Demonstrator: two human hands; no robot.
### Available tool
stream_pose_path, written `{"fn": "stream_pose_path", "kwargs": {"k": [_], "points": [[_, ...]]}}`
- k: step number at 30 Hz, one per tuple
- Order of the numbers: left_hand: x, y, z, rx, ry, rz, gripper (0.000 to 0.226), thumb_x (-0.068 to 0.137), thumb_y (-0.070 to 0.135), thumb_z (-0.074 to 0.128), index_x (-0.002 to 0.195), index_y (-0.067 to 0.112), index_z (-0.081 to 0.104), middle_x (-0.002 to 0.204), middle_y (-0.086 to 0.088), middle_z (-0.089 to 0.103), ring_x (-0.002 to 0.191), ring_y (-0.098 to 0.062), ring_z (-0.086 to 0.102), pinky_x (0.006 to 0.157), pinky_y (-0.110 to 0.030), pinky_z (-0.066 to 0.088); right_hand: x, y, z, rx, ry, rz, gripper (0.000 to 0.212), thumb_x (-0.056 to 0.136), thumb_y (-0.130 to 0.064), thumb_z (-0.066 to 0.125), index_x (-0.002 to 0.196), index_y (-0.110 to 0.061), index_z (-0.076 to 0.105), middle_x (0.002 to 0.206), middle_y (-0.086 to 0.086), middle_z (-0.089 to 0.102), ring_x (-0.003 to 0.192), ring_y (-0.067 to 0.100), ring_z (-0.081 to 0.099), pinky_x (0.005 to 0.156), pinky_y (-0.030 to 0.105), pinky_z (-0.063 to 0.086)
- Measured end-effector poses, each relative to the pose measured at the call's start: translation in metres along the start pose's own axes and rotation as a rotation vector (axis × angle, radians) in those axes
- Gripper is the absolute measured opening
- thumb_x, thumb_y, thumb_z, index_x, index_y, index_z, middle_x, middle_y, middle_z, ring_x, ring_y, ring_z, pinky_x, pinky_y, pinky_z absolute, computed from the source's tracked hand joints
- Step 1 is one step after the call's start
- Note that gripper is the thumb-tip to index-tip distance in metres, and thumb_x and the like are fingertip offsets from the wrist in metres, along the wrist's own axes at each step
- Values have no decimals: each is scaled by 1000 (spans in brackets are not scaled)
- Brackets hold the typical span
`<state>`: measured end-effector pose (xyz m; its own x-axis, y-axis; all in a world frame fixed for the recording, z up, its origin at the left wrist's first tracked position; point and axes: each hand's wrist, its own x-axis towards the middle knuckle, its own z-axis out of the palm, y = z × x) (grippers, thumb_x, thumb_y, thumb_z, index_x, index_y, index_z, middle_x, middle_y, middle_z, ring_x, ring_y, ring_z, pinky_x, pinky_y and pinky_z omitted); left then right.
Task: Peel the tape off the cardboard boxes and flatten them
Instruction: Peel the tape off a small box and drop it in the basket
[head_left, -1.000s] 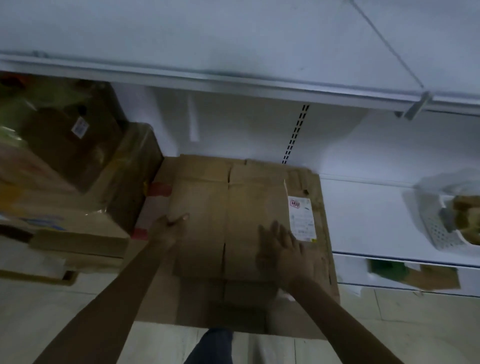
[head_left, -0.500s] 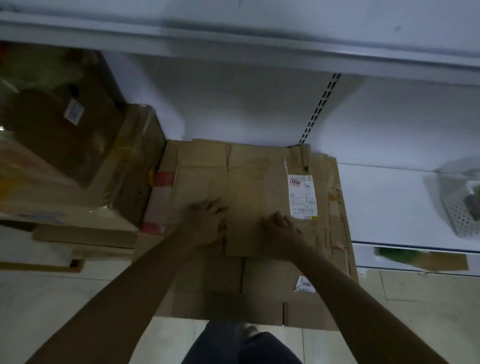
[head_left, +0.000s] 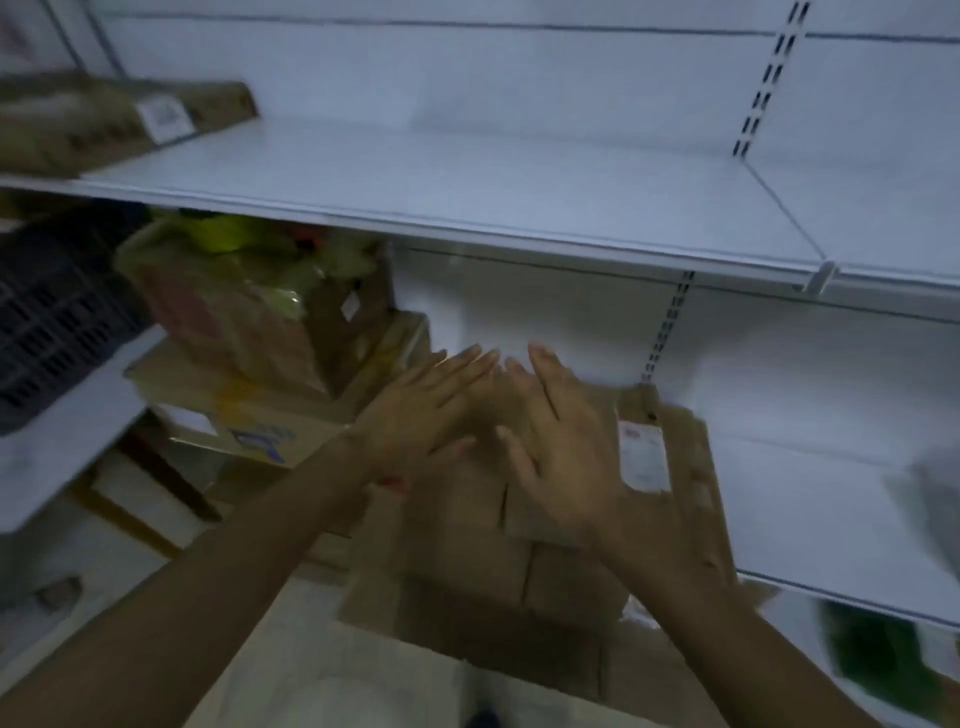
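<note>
Both hands are released and hold nothing. The left hand and the right hand hang side by side, backs up, fingers straight and slightly spread, fingertips close together. Motion blur hides whether either palm touches anything. The flattened cardboard lies directly under the hands, a low stack of brown sheets that runs from the white back panel beyond the fingertips toward the person. A white label is stuck on the top sheet just right of the right hand, and a small red strip shows at the cardboard's edge below the left wrist. Left of the left hand stand piled boxes, the upper one wrapped in shiny plastic. Farther left of them is a dark crate. Above the hands a white shelf spans the view, with another box at its far left end. A slotted rail runs upright beyond the right hand. Something green lies low, well right of the right forearm, too blurred to identify.
</note>
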<state>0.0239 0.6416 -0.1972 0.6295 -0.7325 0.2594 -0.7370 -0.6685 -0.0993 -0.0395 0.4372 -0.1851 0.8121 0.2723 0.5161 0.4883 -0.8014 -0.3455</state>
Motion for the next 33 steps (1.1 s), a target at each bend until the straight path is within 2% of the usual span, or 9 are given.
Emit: {"fn": "stream_pose_path", "kwargs": {"k": [4, 9, 13, 15, 20, 24, 28, 31, 33], "points": [[-36, -42, -94, 193, 186, -183, 60, 98, 38, 36, 146, 1, 35, 153, -16, 33, 143, -29, 30, 114, -46, 28, 62, -59, -19, 114, 128, -145, 59, 95, -33, 50, 148, -14, 33, 157, 12, 23, 145, 22, 17, 116, 40, 20], [-85, -93, -164, 228, 381, -518, 66, 93, 36, 49, 148, 5, 32, 157, -10, 27, 144, -23, 27, 113, -42, 26, 122, -114, -27, 168, 162, -229, 57, 93, -34, 52, 145, -13, 40, 156, 12, 28, 145, 26, 23, 116, 45, 24], [-110, -134, -170, 179, 468, -664, 66, 94, 42, 43, 150, 9, 30, 158, -6, 26, 144, -21, 26, 114, -41, 23, 158, -136, -11, 88, 95, -262, 57, 93, -37, 57, 145, -18, 40, 157, 7, 25, 145, 25, 23, 115, 42, 20], [-118, -160, -164, 120, 505, -712, 65, 96, 44, 41, 151, 13, 27, 159, -3, 22, 145, -20, 24, 115, -42, 22, 175, -147, 3, 66, 44, -261, 57, 94, -42, 52, 146, -24, 38, 158, 3, 22, 145, 23, 21, 115, 39, 17], [-139, -243, -161, -33, 629, -783, 58, 98, 37, 51, 148, 17, 33, 158, -2, 24, 143, -22, 26, 114, -49, 27, 230, -185, 50, 45, -33, -242, 56, 94, -50, 47, 145, -31, 36, 159, -5, 20, 144, 17, 22, 116, 40, 22], [-165, -313, -176, -101, 806, -821, 60, 93, 42, 51, 145, 16, 37, 156, -4, 29, 141, -21, 28, 110, -39, 26, 295, -236, 96, 37, -75, -267, 56, 94, -52, 43, 146, -36, 29, 160, -9, 15, 144, 13, 18, 116, 31, 12], [-186, -384, -194, -236, 941, -978, 76, 88, 33, 68, 149, 17, 27, 154, -7, 31, 140, -23, 28, 110, -37, 28, 351, -283, 133, 79, -64, -292, 61, 94, -50, 49, 148, -28, 31, 158, -6, 23, 142, 12, 21, 108, 22, 10], [-179, -440, -213, -401, 947, -1121, 95, 80, 33, 76, 152, 17, 16, 157, -9, 24, 143, -27, 26, 114, -48, 31, 381, -304, 156, 30, -93, -306, 69, 91, -62, 43, 150, -31, 24, 159, -6, 18, 143, 14, 19, 114, 31, 15], [-168, -472, -224, -489, 903, -1154, 107, 77, 33, 80, 154, 19, 7, 159, -10, 20, 145, -28, 23, 114, -49, 31, 395, -310, 168, -20, -128, -295, 71, 88, -69, 40, 148, -33, 26, 158, -5, 21, 142, 15, 22, 114, 35, 21]]}}
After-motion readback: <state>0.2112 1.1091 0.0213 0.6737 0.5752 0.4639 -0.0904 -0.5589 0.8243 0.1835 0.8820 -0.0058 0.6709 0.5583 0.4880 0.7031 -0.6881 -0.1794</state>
